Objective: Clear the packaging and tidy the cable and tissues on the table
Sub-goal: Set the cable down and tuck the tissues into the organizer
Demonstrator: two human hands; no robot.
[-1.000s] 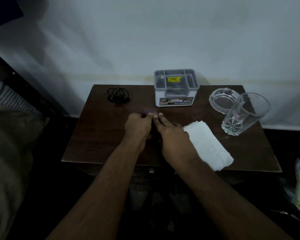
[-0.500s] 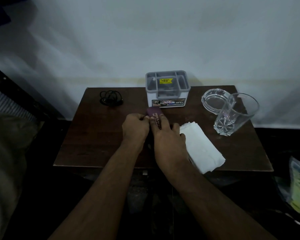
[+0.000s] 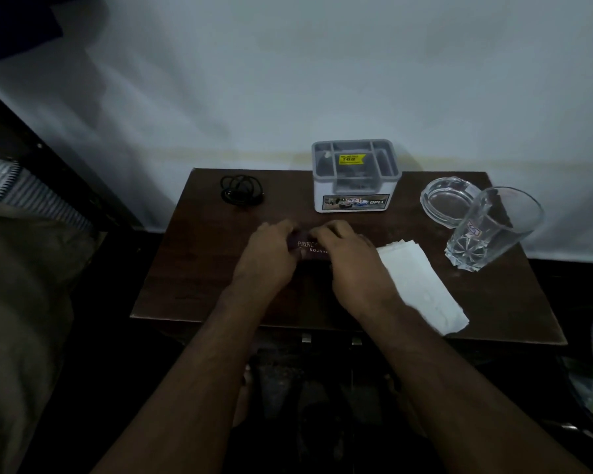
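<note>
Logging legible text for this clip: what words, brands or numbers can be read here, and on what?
"OPEL": front label of the grey organiser box.
"49.00": yellow price sticker on its top; the line above is too small.
"PRINC", then "ROUNA" or similar: dark wrapper, partly hidden by the left hand and right hand.
Logo on the drinking glass: unreadable.

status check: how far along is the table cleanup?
Early. Done: nothing visibly put away. In hand: both the left hand and right hand grip the dark maroon printed packet at mid-table. Left: the coiled black cable lies loose at the far left corner, and the white tissues lie fanned out beside the right hand. The grey organiser box looks empty, though it's dim.
</note>
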